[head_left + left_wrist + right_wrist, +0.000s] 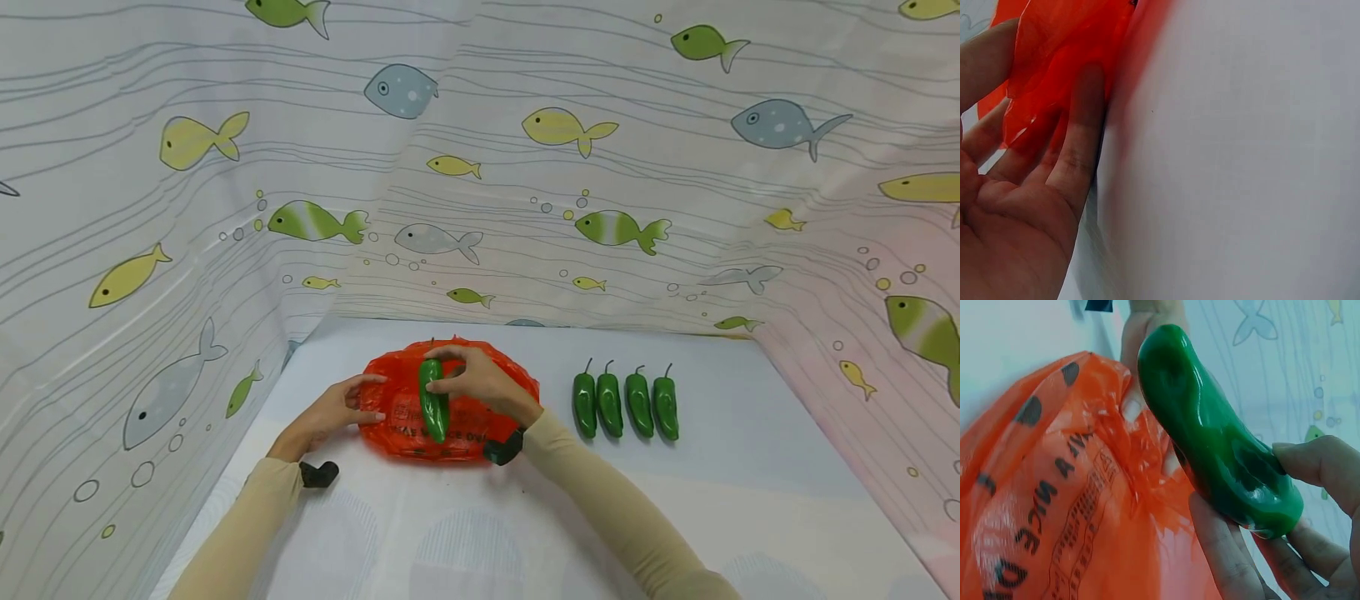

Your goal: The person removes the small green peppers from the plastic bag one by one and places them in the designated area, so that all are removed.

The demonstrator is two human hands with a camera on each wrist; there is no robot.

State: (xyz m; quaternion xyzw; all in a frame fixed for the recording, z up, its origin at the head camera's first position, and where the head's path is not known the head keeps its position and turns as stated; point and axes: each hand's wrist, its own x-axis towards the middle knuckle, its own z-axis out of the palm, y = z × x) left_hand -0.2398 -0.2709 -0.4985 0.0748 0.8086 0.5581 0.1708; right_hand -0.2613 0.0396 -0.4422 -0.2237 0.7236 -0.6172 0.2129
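Note:
Between thumb and fingers, the right hand (480,382) pinches a glossy green chili pepper (432,404) over a red-orange plastic bag (472,417). Close up in the right wrist view, the pepper (1210,437) slants above the bag (1116,512), which carries dark printed lettering. At the bag's left edge is the left hand (330,412), its thumb and fingers spread apart. In the left wrist view the fingers (1082,137) reach in against the thin red plastic (1066,44), and some fingertips show through it. The bag's inside is mostly hidden.
To the right of the bag, several green peppers (607,404) with stems pointing away lie side by side in a row. A pale cloth covers the table (735,433). Fish-patterned sheets (495,200) rise at the back and both sides.

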